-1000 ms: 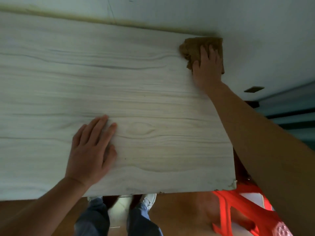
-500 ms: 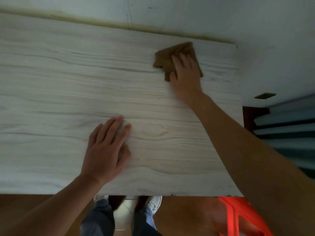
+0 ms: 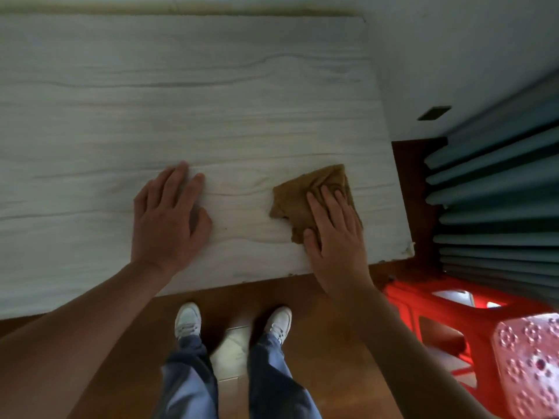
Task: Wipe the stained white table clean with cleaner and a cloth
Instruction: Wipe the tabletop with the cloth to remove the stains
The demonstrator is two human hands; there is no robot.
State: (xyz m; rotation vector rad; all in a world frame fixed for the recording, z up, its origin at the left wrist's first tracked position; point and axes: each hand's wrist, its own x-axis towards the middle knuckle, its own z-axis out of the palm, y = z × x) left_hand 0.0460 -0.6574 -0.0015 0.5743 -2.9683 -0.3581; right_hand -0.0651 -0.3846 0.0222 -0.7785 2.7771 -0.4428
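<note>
While the right hand (image 3: 335, 237) lies flat on the brown cloth (image 3: 299, 201), fingers straight, grip apart, pressing not pinching, the cloth sits crumpled near the front right corner of the worktop (image 3: 211, 86). Beside it the left hand (image 3: 169, 219) rests flat on bare worktop, holding nothing. Cloth looks soft, light, limp, and likely bunches when pushed. Best hold: palm spread over its middle.

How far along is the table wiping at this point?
Done: the white wood-grain table shows no clear stains across its far and middle parts. In hand: the right hand presses the crumpled brown cloth flat near the front right corner; the left hand rests flat beside it. Left: faint dark specks near the front edge.
</note>
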